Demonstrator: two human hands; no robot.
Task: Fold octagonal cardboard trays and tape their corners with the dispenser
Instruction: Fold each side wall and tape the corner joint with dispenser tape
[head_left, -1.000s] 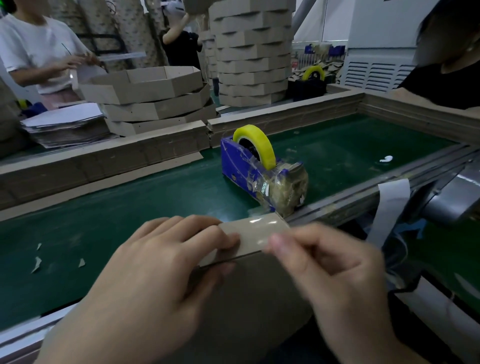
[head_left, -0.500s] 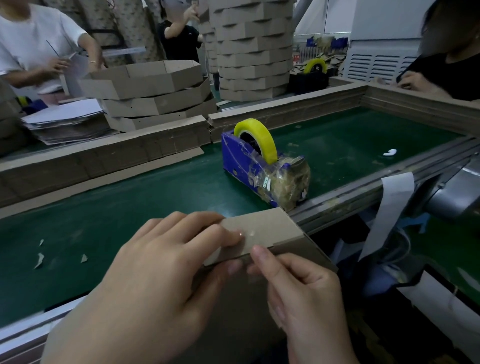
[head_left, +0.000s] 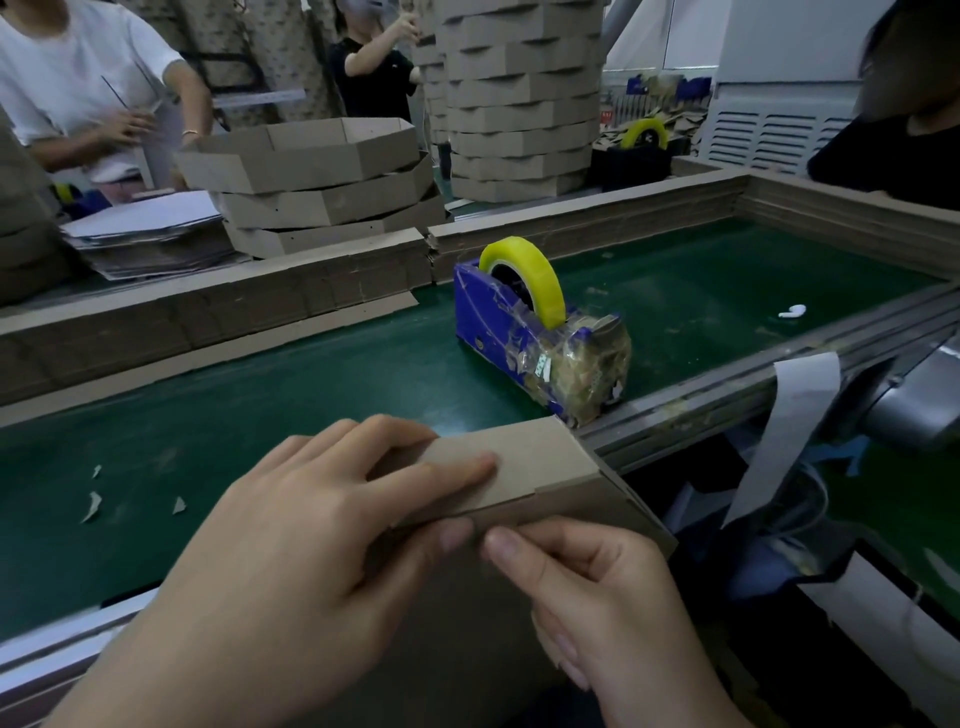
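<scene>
Our left hand (head_left: 311, 540) clamps the folded wall of the cardboard tray (head_left: 545, 465), fingers on top, thumb beneath. Our right hand (head_left: 597, 587), fingers curled, pinches the tray beside it. The tape dispenser (head_left: 530, 332) stands on the counter (head_left: 260, 389) just beyond both hands.

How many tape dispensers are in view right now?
2. A blue dispenser on the green belt; a dark dispenser beyond the far cardboard wall. More may be hidden.

Most of the tray (head_left: 530, 452) is hidden under the hands (head_left: 311, 545) (head_left: 602, 597) or cut off below.
</scene>
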